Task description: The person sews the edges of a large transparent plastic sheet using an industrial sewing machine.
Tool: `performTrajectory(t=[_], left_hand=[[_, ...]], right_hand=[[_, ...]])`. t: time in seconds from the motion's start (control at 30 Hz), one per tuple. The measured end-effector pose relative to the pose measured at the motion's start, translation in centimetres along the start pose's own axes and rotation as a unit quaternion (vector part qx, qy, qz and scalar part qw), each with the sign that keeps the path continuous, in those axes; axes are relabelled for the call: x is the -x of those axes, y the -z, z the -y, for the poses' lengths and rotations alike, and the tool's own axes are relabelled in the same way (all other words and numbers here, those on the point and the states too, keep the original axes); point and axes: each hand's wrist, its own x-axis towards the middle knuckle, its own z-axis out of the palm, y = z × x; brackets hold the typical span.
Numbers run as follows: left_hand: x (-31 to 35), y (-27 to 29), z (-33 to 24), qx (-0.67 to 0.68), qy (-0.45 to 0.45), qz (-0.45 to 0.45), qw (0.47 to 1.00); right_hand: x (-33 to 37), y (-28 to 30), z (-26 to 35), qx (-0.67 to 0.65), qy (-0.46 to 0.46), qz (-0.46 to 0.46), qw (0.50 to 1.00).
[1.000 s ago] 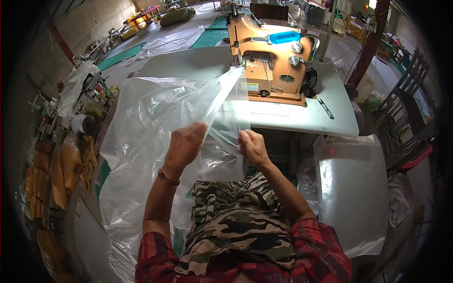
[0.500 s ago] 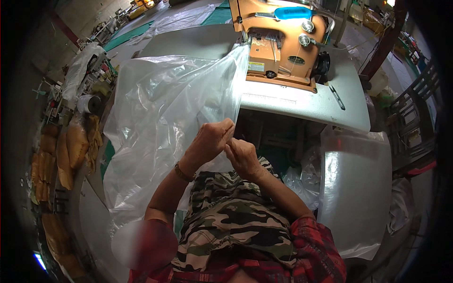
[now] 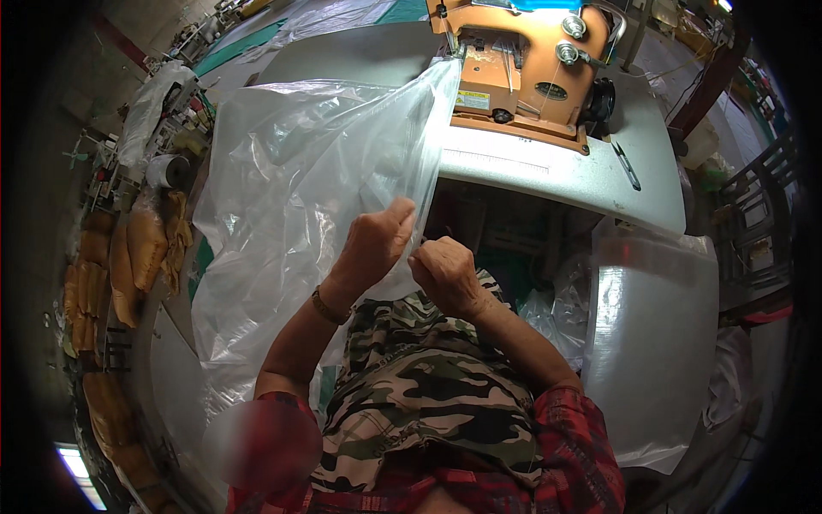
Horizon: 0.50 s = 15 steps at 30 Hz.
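Left hand (image 3: 377, 247): pinching plastic sheet (image 3: 274, 180)
Right hand (image 3: 447, 272): curled; grip I can't tell
Room: open, off front-right bench (image 3: 591, 182) edge

The person wears a shirt (image 3: 586, 445) with red and black checks; its sleeves finish near the elbows, and part of the left one is blurred. The forearms (image 3: 291, 360), the left hand (image 3: 374, 242) and the right hand (image 3: 447, 272) are bare. Around the left wrist goes a narrow band (image 3: 325, 308), brownish gold in colour. Belly and lap are covered by a camouflage garment (image 3: 428, 381) in green, black, brown and pale beige, with creases.
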Motion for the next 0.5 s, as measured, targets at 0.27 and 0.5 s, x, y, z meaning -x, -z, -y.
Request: performTrajectory(t=[0.27, 0.5], left_hand=[[-1.2, 1.1, 0.2, -0.048, -0.145, 0.149, 0.977], [-0.7, 1.1, -0.5, 0.110, 0.006, 0.161, 0.981]], right_hand=[[-0.6, 0.1, -0.5, 0.048, 0.034, 0.051, 0.997], [-1.5, 1.2, -0.6, 0.100, 0.064, 0.112, 0.987]])
